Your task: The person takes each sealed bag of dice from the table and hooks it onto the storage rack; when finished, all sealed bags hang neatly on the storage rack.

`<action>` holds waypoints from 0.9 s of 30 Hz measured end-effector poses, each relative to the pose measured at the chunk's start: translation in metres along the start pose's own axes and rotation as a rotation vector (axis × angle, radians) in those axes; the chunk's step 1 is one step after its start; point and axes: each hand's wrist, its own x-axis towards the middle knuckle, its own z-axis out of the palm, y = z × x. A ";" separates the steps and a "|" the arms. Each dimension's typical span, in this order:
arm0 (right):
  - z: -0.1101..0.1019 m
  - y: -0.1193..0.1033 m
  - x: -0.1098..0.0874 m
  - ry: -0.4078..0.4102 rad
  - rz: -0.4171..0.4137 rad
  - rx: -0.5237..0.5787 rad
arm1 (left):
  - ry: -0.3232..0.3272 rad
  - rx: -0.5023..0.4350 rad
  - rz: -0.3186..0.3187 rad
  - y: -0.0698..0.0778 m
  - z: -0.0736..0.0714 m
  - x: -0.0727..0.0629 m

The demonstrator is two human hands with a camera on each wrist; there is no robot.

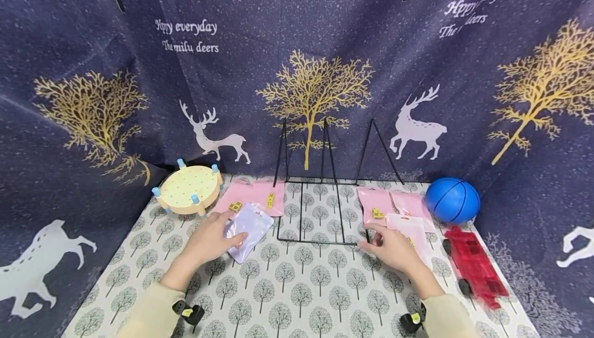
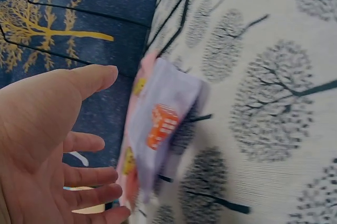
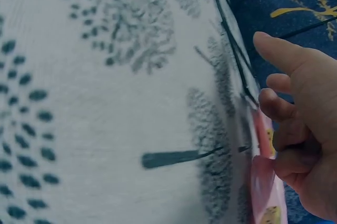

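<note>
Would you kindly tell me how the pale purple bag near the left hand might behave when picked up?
The purple bag will likely bend or flop, as it looks like thin film. It is probably light, given how little bulk it shows. Its glossy surface suggests it may be slippery.

Cream sleeves (image 1: 150,312), black wrist cameras (image 1: 196,318)

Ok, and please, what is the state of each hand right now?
Left hand: open, near the lavender packet, holding nothing.
Right hand: open, loosely curled, nothing visibly held.
</note>
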 end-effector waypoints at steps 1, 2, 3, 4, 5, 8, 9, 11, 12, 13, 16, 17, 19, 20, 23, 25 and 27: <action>0.002 0.001 0.000 -0.004 0.009 -0.002 | -0.002 -0.004 -0.007 -0.002 0.004 -0.001; 0.003 0.002 0.000 -0.012 0.016 0.001 | -0.008 -0.011 -0.020 -0.004 0.007 -0.001; 0.005 0.004 0.000 -0.016 0.022 0.002 | -0.014 -0.013 -0.030 -0.005 0.010 -0.002; 0.006 0.005 0.000 -0.023 0.027 0.008 | -0.022 -0.017 -0.041 -0.007 0.013 -0.002; 0.007 0.006 0.000 -0.026 0.035 0.012 | -0.030 -0.018 -0.047 -0.008 0.015 -0.003; 0.012 0.009 0.001 -0.030 0.049 0.011 | -0.067 -0.030 -0.082 -0.009 0.019 -0.005; 0.013 0.010 0.001 -0.024 0.049 0.006 | -0.077 -0.034 -0.095 -0.009 0.020 -0.006; 0.014 0.010 0.001 -0.012 0.045 -0.002 | -0.088 -0.040 -0.116 -0.009 0.022 -0.006; 0.015 0.010 0.001 -0.007 0.043 -0.005 | -0.090 -0.038 -0.129 -0.008 0.022 -0.006; 0.015 0.010 0.001 -0.001 0.042 -0.007 | -0.089 -0.034 -0.137 -0.009 0.023 -0.006; 0.015 0.009 0.001 0.012 0.030 -0.005 | -0.080 -0.021 -0.147 -0.009 0.025 -0.006; 0.015 0.008 0.000 0.015 0.027 -0.005 | -0.077 -0.018 -0.150 -0.010 0.026 -0.005; 0.015 0.008 0.000 0.017 0.019 -0.002 | -0.071 -0.016 -0.151 -0.010 0.028 -0.005; 0.015 0.008 0.000 0.017 0.016 -0.001 | -0.067 -0.019 -0.152 -0.011 0.029 -0.005; 0.016 0.008 0.000 0.016 0.012 -0.003 | -0.061 -0.035 -0.152 -0.012 0.031 -0.005; 0.017 0.009 0.000 0.018 0.013 -0.004 | -0.058 -0.049 -0.154 -0.012 0.032 -0.004; 0.017 0.009 0.000 0.019 0.013 -0.003 | -0.055 -0.063 -0.163 -0.011 0.031 -0.004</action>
